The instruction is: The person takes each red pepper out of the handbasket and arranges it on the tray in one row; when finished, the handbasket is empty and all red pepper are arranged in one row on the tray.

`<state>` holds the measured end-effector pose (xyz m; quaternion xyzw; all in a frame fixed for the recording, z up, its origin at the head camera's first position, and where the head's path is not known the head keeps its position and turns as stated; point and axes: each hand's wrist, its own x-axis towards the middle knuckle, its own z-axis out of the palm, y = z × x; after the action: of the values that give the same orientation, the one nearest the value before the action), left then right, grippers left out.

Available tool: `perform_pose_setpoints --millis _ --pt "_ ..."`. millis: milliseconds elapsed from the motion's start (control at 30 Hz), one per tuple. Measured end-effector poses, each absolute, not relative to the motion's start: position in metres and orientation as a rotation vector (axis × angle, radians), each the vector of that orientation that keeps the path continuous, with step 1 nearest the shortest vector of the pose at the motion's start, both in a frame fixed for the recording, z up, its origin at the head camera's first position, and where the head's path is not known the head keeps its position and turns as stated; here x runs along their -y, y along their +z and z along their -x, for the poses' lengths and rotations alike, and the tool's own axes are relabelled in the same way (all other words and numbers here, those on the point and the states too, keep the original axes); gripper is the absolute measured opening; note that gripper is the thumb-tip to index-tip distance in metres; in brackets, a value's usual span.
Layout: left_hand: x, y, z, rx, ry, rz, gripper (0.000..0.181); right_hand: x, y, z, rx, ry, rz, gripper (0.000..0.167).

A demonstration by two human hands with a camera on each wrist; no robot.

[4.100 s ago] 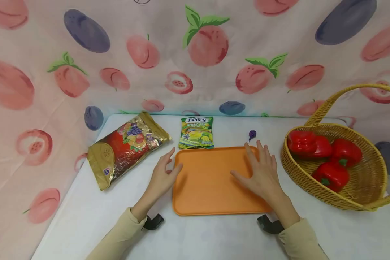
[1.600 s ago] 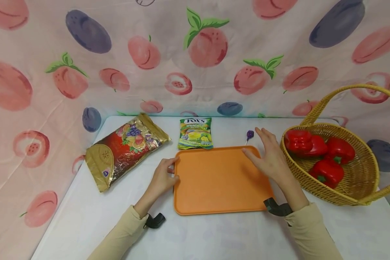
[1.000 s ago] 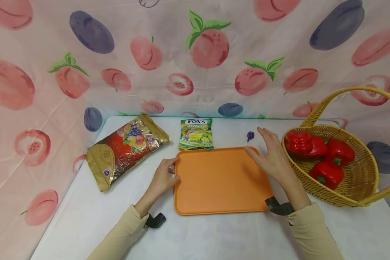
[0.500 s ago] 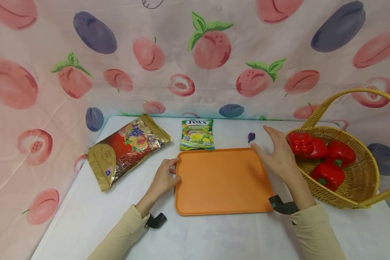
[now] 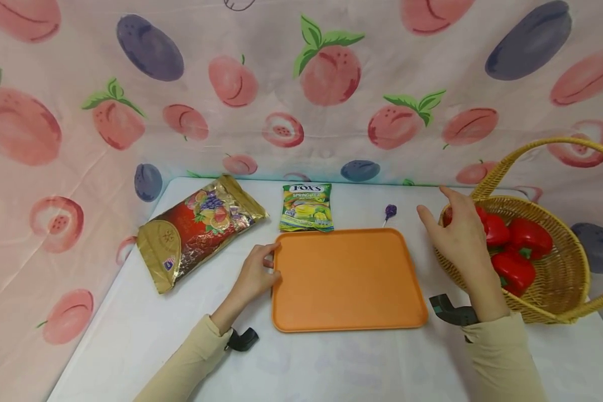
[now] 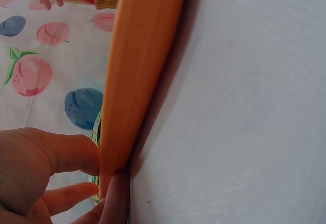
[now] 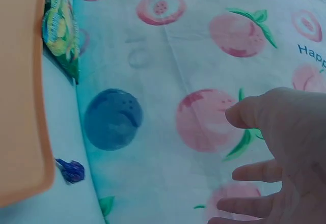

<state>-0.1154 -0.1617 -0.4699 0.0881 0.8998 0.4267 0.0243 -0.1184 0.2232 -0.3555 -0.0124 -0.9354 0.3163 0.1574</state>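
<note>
My left hand (image 5: 253,273) is at the left rim of an orange tray (image 5: 349,279). In the left wrist view its thumb (image 6: 74,152) lies on the tray's upper edge, with fingertips against the underside, pinching the rim. The right hand (image 5: 459,237) holds nothing and hovers by the near-left side of a wicker basket (image 5: 585,268), thumb and fingers spread. It hides part of the red bell peppers (image 5: 530,237) inside. A purple-wrapped lollipop (image 5: 391,211) lies on the table behind the tray's right corner.
Behind the tray sits a green Fox's candy bag (image 5: 306,207). A larger gold and red packet (image 5: 201,231) lies at the left. The basket's tall handle (image 5: 502,167) arches up on the right. A fruit-print cloth (image 5: 281,84) hangs behind the white table (image 5: 331,368).
My right hand has moved right, off the tray's right side to the basket. The left hand has come down from beside the tray and taken hold of its rim.
</note>
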Motion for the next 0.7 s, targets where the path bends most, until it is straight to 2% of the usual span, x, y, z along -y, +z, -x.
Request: perform_pose_setpoints --millis 333,567,700 --pt "0.162 -0.47 0.115 -2.783 1.316 -0.261 0.067 -0.238 -0.345 0.121 2.695 0.929 0.124 0.07" --pt "0.162 -0.469 0.115 -2.762 1.323 -0.249 0.066 -0.249 -0.341 0.125 2.644 0.905 0.136 0.063" --pt "0.162 -0.469 0.115 -2.759 1.327 -0.247 0.067 -0.26 -0.339 0.128 2.676 0.886 0.206 0.067"
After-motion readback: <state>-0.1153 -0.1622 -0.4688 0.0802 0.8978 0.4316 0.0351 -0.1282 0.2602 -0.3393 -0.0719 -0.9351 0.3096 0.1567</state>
